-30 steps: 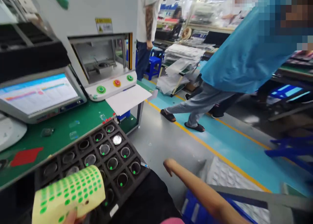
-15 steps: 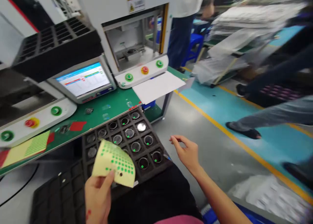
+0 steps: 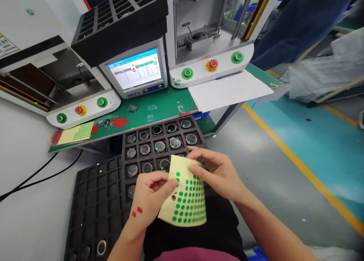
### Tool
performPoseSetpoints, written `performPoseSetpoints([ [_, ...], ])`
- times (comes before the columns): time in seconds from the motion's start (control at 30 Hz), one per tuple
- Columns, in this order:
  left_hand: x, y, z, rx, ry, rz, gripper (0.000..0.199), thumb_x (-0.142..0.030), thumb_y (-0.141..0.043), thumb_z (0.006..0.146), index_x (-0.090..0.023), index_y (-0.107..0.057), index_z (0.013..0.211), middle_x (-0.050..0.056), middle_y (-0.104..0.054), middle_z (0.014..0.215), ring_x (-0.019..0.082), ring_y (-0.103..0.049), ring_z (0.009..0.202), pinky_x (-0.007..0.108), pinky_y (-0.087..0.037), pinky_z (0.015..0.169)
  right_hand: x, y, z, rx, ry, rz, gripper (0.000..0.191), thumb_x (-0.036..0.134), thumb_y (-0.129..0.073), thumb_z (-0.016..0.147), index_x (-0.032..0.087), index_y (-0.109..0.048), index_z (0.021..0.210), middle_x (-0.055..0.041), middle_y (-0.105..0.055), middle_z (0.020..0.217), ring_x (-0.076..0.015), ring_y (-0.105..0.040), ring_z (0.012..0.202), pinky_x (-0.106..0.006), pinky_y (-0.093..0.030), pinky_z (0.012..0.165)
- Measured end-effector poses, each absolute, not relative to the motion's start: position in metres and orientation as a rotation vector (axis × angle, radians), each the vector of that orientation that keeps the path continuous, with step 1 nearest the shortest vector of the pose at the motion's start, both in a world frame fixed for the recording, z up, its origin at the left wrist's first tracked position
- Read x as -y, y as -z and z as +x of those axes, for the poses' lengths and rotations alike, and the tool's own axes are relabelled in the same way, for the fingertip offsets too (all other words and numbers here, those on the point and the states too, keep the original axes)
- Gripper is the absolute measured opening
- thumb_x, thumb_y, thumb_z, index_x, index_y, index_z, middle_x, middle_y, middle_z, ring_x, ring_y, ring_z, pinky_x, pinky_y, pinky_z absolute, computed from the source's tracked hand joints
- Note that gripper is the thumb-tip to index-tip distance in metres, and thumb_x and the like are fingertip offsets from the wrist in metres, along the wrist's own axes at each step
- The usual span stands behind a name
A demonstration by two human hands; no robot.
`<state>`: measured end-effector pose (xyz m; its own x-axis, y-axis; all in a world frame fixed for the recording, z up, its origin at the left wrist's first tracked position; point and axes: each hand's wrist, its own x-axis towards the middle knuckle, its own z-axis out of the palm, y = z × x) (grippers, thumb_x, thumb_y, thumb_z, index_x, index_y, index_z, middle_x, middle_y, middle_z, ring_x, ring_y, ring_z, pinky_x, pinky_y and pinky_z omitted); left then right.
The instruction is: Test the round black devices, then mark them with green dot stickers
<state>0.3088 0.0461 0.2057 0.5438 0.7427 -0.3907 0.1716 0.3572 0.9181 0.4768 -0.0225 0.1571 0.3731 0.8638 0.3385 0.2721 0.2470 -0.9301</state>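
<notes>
A curved yellow sheet (image 3: 184, 200) with rows of round green stickers is gripped at its left edge by my left hand (image 3: 156, 192), thumb on its face. My right hand (image 3: 216, 170) touches the sheet's upper right part, with thumb and fingers close together; whether a sticker is between them cannot be made out. Behind the sheet, a black foam tray (image 3: 139, 160) holds several round parts, some with a green dot. The sheet and hands hide part of this tray.
A second black tray (image 3: 93, 200) is at lower left. Beyond lies a green bench (image 3: 139, 115) with a screen (image 3: 136, 69), button panels, a white sheet (image 3: 230, 90) and red pieces. Another black tray (image 3: 122, 33) sits above the screen.
The view has turned so the bench sits further right. My right hand has come from the side to the sheet, which my left hand still holds, now more upright.
</notes>
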Motion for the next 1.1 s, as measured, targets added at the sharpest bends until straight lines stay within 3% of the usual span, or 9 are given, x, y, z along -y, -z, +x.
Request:
performPoseSetpoints([
  [0.1,-0.042,-0.208,0.309,-0.976,-0.508,1.092,0.018,-0.030,-0.084,0.060,-0.015,-0.075,0.065,0.003,-0.069,0.057,0.012,-0.058,0.050,0.018,-0.044,0.048,0.025,-0.156,0.471,0.980,-0.597,-1.342,0.013,0.028,-0.064,0.085,0.019,-0.065,0.076,-0.0006,-0.068,0.070,-0.0153,-0.067,0.067,-0.022,-0.053,0.056],
  [0.2,-0.042,-0.208,0.306,-0.961,-0.497,1.132,0.011,-0.024,-0.082,0.061,-0.015,-0.076,0.064,0.002,-0.067,0.057,0.011,-0.055,0.051,0.018,-0.043,0.049,0.031,-0.156,0.466,0.929,-0.572,-1.415,0.013,0.027,-0.062,0.088,0.020,-0.064,0.078,0.0010,-0.066,0.066,-0.0114,-0.060,0.053,-0.019,-0.047,0.046],
  [0.27,-0.044,-0.207,0.303,-0.934,-0.495,1.258,0.009,-0.023,-0.077,0.069,-0.015,-0.076,0.066,0.002,-0.064,0.057,0.010,-0.051,0.050,0.019,-0.040,0.048,0.035,-0.158,0.463,0.976,-0.391,-1.504,0.003,0.024,-0.063,0.088,0.021,-0.065,0.088,-0.0013,-0.069,0.077,-0.0148,-0.065,0.065,-0.025,-0.053,0.056],
  [0.37,-0.046,-0.207,0.297,-0.844,-0.513,1.482,0.012,-0.023,-0.071,0.077,-0.015,-0.075,0.070,0.001,-0.058,0.057,0.009,-0.046,0.051,0.019,-0.034,0.045,0.042,-0.166,0.460,1.127,0.073,-1.536,0.026,0.014,-0.068,0.082,0.022,-0.062,0.106,-0.0070,-0.068,0.103,-0.0216,-0.066,0.097,-0.039,-0.054,0.087],
  [0.47,-0.046,-0.208,0.294,-0.786,-0.540,1.592,0.013,-0.020,-0.069,0.080,-0.017,-0.071,0.068,-0.001,-0.053,0.057,0.008,-0.042,0.051,0.020,-0.031,0.045,0.045,-0.179,0.458,1.419,0.208,-1.477,0.019,0.010,-0.065,0.084,0.023,-0.062,0.098,-0.0070,-0.069,0.103,-0.0216,-0.065,0.102,-0.045,-0.048,0.101],
  [0.6,-0.046,-0.210,0.294,-0.712,-0.531,1.650,0.012,-0.014,-0.066,0.080,-0.018,-0.068,0.069,-0.002,-0.051,0.059,0.009,-0.042,0.052,0.020,-0.031,0.045,0.044,-0.190,0.458,1.626,0.105,-1.468,0.014,0.012,-0.060,0.088,0.023,-0.062,0.097,-0.0061,-0.073,0.100,-0.0229,-0.069,0.102,-0.051,-0.045,0.105],
  [0.93,-0.045,-0.217,0.295,-0.666,-0.605,1.794,0.017,-0.007,-0.058,0.081,-0.018,-0.061,0.069,-0.004,-0.049,0.059,0.007,-0.043,0.051,0.021,-0.031,0.047,0.049,-0.191,0.465,1.755,0.161,-1.548,0.016,0.015,-0.062,0.089,0.028,-0.065,0.098,-0.0035,-0.073,0.098,-0.0213,-0.068,0.098,-0.051,-0.044,0.105],
  [1.1,-0.046,-0.221,0.298,-0.660,-0.618,1.892,0.012,-0.009,-0.059,0.081,-0.017,-0.063,0.074,-0.003,-0.052,0.061,0.007,-0.046,0.052,0.020,-0.034,0.047,0.050,-0.190,0.466,1.813,0.189,-1.512,0.016,0.015,-0.060,0.091,0.027,-0.065,0.100,0.0018,-0.074,0.082,-0.0194,-0.069,0.087,-0.050,-0.037,0.109],
])
